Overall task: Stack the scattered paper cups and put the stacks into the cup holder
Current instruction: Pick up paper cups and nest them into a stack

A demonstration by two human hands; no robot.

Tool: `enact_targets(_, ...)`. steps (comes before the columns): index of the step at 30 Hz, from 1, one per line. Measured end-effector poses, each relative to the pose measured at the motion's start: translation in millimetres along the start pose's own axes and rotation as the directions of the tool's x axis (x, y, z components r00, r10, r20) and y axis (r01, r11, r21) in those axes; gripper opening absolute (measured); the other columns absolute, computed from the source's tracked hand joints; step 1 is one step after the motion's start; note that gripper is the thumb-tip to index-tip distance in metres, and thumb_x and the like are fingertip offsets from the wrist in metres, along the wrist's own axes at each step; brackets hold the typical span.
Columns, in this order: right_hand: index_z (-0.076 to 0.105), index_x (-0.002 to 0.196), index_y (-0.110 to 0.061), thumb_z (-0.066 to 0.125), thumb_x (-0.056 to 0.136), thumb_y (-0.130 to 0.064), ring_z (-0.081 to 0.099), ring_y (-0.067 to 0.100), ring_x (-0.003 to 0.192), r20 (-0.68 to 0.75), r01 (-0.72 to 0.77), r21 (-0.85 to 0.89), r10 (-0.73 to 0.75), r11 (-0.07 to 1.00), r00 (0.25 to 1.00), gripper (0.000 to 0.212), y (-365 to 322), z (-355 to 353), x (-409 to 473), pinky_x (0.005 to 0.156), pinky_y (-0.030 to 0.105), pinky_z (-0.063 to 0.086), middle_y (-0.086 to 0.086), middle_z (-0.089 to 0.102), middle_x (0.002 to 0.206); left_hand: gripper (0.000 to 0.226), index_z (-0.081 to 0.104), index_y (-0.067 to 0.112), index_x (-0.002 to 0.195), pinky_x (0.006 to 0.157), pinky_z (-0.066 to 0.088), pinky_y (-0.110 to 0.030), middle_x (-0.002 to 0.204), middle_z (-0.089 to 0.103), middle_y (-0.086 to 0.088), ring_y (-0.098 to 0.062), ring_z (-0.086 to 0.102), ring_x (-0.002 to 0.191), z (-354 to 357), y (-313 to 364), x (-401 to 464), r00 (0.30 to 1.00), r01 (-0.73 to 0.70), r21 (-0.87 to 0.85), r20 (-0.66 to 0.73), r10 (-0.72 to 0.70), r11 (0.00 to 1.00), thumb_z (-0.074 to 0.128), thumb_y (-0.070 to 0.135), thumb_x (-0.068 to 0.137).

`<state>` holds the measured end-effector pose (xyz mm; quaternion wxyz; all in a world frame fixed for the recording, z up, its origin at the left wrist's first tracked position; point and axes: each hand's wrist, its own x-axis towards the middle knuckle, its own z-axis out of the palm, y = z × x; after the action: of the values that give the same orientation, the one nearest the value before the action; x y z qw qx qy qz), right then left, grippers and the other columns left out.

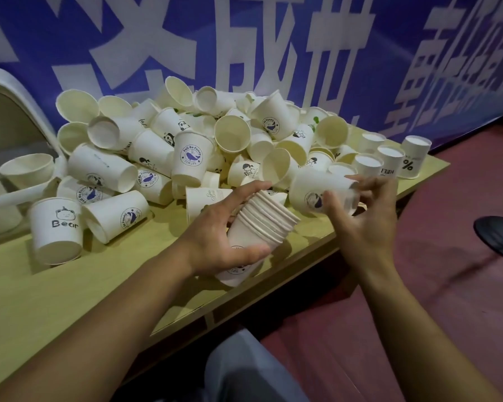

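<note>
My left hand (215, 236) grips a stack of several nested white paper cups (259, 227), tilted with its rims pointing up and right. Just right of it, my right hand (360, 216) holds a single white cup with a blue whale logo (311, 190), lying on its side with its base toward the fingers. Behind both lies a big heap of loose paper cups (192, 140) on the yellow-green table (70, 300). At the far left stands a white cup holder (9, 117), with a cup (26, 169) in one of its openings.
Several cups stand upside down in a row at the table's right end (389, 158). A "Bear" cup (55, 227) stands inverted at the near left. A blue banner (244, 39) backs the table. Red floor (447, 271) and a dark shoe (500, 236) lie to the right; my grey trouser knee (244, 369) is below.
</note>
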<state>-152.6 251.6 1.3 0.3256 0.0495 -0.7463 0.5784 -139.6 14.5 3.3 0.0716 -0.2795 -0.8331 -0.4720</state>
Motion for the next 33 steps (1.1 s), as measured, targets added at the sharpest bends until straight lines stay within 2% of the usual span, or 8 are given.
enact_targets(2, 0.045, 0.111, -0.036, 0.076, 0.081, -0.025, 0.063, 0.015, 0.104, 0.041, -0.037, 0.188, 0.03, 0.981, 0.999, 0.045, -7.1, 0.9, -1.4, 0.074, 0.034, 0.06, -0.005, 0.056, 0.114, 0.086, 0.036, 0.063, 0.14, 0.087, 0.047, -0.01, 0.129, 0.055, 0.027, 0.0, 0.06, 0.113, -0.1, 0.5, 1.0, 1.0, 0.01, 0.003, 0.03, -0.01, 1.0, 0.078, 0.046, 0.067)
enact_targets(5, 0.041, 0.134, -0.043, 0.073, 0.08, -0.025, 0.061, 0.016, 0.106, 0.144, -0.038, 0.227, 0.005, 0.973, 0.99, 0.065, -15.7, 9.8, -2.5, 0.08, 0.03, 0.057, -0.012, 0.054, 0.11, 0.093, 0.03, 0.065, 0.144, 0.087, 0.048, -0.011, 0.128, 0.056, 0.03, 0.003, 0.062, 0.11, -0.5, 2.3, 3.1, 0.998, 0.034, 0.04, 0.054, -0.036, 0.999, 0.081, 0.044, 0.069)
enact_targets(12, 0.036, 0.138, -0.06, 0.073, 0.075, -0.034, 0.056, 0.019, 0.091, 0.444, -0.09, 0.2, -0.008, 0.976, 0.896, 0.078, -28.8, 26.8, 2.5, 0.077, 0.031, 0.057, -0.005, 0.043, 0.1, 0.112, 0.004, 0.074, 0.142, 0.081, 0.046, -0.005, 0.119, 0.045, 0.051, 0.011, 0.059, 0.104, -5.8, 1.8, 1.1, 0.996, 0.073, 0.15, 0.031, -0.079, 0.986, 0.085, 0.042, 0.072)
enact_targets(16, 0.045, 0.126, -0.063, 0.07, 0.069, -0.046, 0.06, 0.029, 0.097, 0.489, -0.118, 0.21, 0.0, 0.97, 0.872, 0.064, -27.6, 31.8, 1.9, 0.08, 0.039, 0.058, -0.002, 0.046, 0.1, 0.11, -0.005, 0.077, 0.139, 0.082, 0.046, -0.01, 0.128, 0.047, 0.027, 0.008, 0.056, 0.104, -7.8, 5.7, -2.6, 0.997, 0.072, 0.264, 0.002, -0.075, 0.962, 0.078, 0.052, 0.071)
enact_targets(20, 0.027, 0.135, -0.067, 0.071, 0.076, -0.031, 0.065, 0.022, 0.099, 0.472, -0.13, 0.233, 0.005, 0.964, 0.881, 0.082, -23.2, 29.8, 3.3, 0.081, 0.032, 0.059, 0.004, 0.05, 0.11, 0.106, 0.0, 0.071, 0.145, 0.089, 0.056, -0.032, 0.14, 0.051, 0.013, -0.007, 0.06, 0.107, -5.2, 7.9, -4.4, 0.999, 0.04, 0.306, 0.002, -0.043, 0.951, 0.076, 0.053, 0.073)
enact_targets(26, 0.047, 0.127, -0.06, 0.072, 0.08, -0.035, 0.064, 0.009, 0.088, 0.467, -0.143, 0.271, -0.001, 0.952, 0.884, 0.059, -22.8, 33.2, 4.3, 0.079, 0.029, 0.059, 0.001, 0.049, 0.104, 0.111, -0.006, 0.074, 0.142, 0.088, 0.056, -0.027, 0.134, 0.048, 0.027, -0.003, 0.062, 0.104, -4.6, 6.2, -4.5, 0.998, 0.056, 0.265, -0.046, -0.045, 0.962, 0.077, 0.053, 0.071)
enact_targets(30, 0.063, 0.126, -0.046, 0.066, 0.087, -0.042, 0.064, 0.021, 0.107, 0.464, -0.099, 0.256, -0.032, 0.962, 0.885, 0.039, -6.3, 36.4, -8.2, 0.088, 0.039, 0.058, 0.007, 0.058, 0.111, 0.112, -0.005, 0.073, 0.143, 0.082, 0.052, -0.011, 0.124, 0.05, 0.035, 0.005, 0.063, 0.104, 1.3, 0.1, -7.4, 0.979, 0.117, 0.103, -0.181, -0.097, 0.988, 0.076, 0.057, 0.067)
enact_targets(33, 0.069, 0.117, -0.041, 0.06, 0.092, -0.033, 0.06, 0.004, 0.104, 0.489, -0.057, 0.199, -0.049, 0.978, 0.871, 0.028, -2.9, 32.8, -10.8, 0.084, 0.02, 0.052, -0.002, 0.057, 0.11, 0.105, 0.006, 0.069, 0.147, 0.09, 0.052, -0.016, 0.134, 0.05, 0.027, 0.003, 0.059, 0.113, 2.3, -1.8, -10.1, 0.973, 0.105, 0.052, -0.214, -0.091, 0.993, 0.072, 0.059, 0.066)
